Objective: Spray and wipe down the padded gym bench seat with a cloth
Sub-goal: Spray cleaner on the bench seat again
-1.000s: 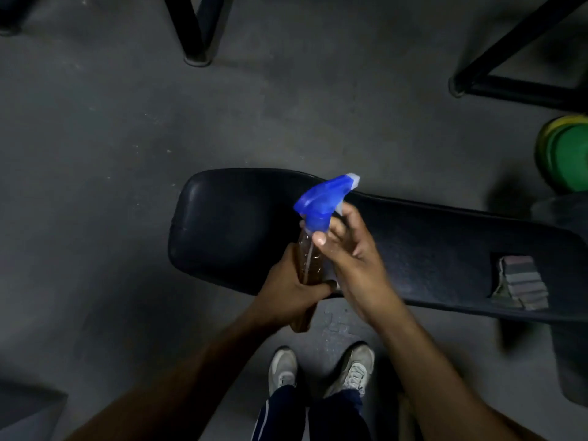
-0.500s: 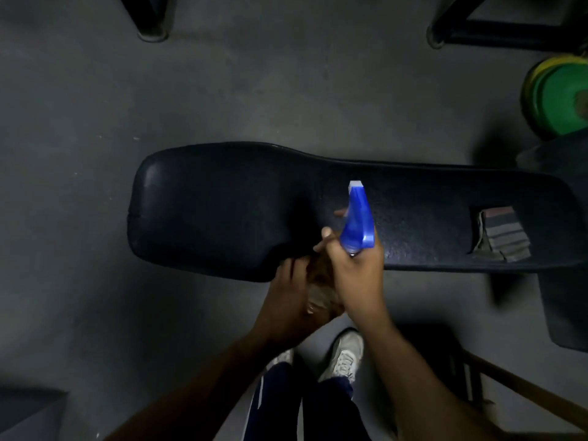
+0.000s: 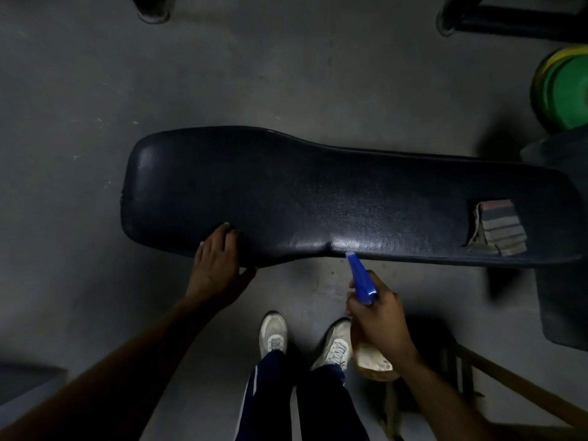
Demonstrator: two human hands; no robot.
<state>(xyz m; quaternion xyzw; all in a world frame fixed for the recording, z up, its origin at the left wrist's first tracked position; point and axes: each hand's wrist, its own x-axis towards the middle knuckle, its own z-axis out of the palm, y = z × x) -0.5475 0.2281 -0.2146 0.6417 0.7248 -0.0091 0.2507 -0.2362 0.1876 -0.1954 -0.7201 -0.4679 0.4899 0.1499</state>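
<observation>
1. Concrete floor fills the left of my view, grey and dim, with the foot of a dark metal leg at the top edge.
2. My left hand rests on the near edge of the padded bench seat at its wide, rounded end — fingers fairly straight and laid over the rim, thumb spread out to the side, holding nothing.
3. The seat itself is black and textured; it runs across the middle of my view from that wide end to a narrower stretch on the right, with a shiny patch on its near edge.
4. Below it, my two white shoes stand on the floor, dark trousers with a pale stripe above them.
5. My right hand is curled round the spray bottle, fingers wrapped at its neck; the blue spray head points up at the seat, its pale nozzle tip just at the near edge by the shiny patch. Whether a finger sits on the trigger, I cannot tell.
6. Farther right, a folded striped cloth lies on the seat's narrow end — well apart from both hands.
7. At the far right, green and yellow weight plates stand near the edge of view.
</observation>
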